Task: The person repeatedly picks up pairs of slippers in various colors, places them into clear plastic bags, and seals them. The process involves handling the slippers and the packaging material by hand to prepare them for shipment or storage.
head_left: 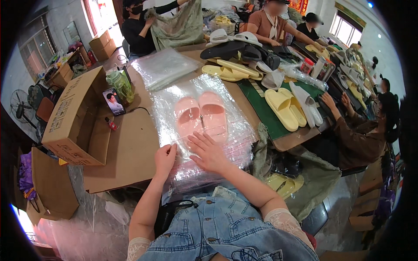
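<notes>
Centrally, pink slippers: side by side, apparently inside a clear bag.
Right hand: spread flat over the slippers' near ends.
Left hand: curled by the bag's edge; cannot tell if pinching.
Clear bag: probably best smoothed lightly.
</notes>
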The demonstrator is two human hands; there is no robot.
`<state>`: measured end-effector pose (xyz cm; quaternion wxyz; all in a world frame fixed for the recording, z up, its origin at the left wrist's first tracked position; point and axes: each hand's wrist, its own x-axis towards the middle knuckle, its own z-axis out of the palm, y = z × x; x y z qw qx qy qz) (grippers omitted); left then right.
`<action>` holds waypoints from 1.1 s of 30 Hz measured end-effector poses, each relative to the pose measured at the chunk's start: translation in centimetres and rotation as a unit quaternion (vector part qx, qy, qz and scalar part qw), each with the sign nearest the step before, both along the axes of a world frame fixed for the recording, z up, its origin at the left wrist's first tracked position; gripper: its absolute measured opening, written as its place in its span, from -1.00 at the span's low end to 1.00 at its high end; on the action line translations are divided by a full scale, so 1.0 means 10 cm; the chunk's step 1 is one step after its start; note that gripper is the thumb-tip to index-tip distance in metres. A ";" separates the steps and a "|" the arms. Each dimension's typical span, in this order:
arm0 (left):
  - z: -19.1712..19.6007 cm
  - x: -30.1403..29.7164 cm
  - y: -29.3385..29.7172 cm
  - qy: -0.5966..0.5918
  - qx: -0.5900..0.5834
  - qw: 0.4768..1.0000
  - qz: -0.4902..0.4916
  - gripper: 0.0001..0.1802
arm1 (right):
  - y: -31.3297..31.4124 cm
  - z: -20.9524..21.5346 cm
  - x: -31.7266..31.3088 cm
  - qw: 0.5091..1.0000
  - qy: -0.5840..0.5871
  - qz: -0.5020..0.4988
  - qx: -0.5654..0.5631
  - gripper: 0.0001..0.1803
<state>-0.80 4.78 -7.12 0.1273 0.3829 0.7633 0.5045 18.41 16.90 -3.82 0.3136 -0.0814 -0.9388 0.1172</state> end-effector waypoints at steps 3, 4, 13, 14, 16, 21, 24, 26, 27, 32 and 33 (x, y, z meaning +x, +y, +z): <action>0.08 0.04 -0.04 -0.021 0.005 1.000 -0.021 -0.60 | 0.06 -0.15 -0.04 0.994 -0.074 -0.076 -0.009 -0.32; 0.08 0.06 -0.06 -0.031 0.014 0.999 -0.023 -0.61 | 0.09 -0.12 -0.01 0.992 -0.083 -0.091 -0.012 -0.28; 0.57 0.49 0.02 0.382 0.082 0.917 -0.085 -0.52 | 0.12 -0.18 0.03 0.990 -0.085 -0.113 -0.010 -0.28; 0.59 0.54 0.05 0.377 0.085 0.911 -0.144 -0.44 | 0.14 -0.19 0.04 0.989 -0.090 -0.113 -0.006 -0.29; 0.50 0.58 0.18 0.394 0.058 0.904 -0.157 -0.42 | 0.16 -0.24 0.05 0.987 -0.110 -0.120 0.011 -0.31; 0.00 0.37 0.37 0.371 -0.056 0.922 -0.097 -0.37 | 0.12 -0.23 0.02 0.991 -0.081 -0.106 -0.005 -0.33; -0.05 0.33 0.31 0.323 -0.086 0.940 -0.069 -0.30 | 0.14 -0.28 0.02 0.989 -0.045 -0.139 -0.012 -0.33; -0.07 0.31 0.28 0.306 -0.119 0.942 -0.064 -0.24 | 0.15 -0.29 0.05 0.982 -0.034 -0.184 -0.017 -0.33; -0.09 0.31 0.28 0.304 -0.118 0.943 -0.063 -0.23 | 0.17 -0.30 0.10 0.977 -0.034 -0.211 -0.018 -0.33; -0.07 0.34 0.26 0.299 -0.123 0.944 -0.064 -0.20 | 0.35 -0.43 0.36 0.964 0.026 -0.259 -0.060 -0.29; -0.08 0.34 0.26 0.300 -0.122 0.944 -0.064 -0.20 | 0.35 -0.43 0.37 0.962 0.009 -0.270 -0.048 -0.29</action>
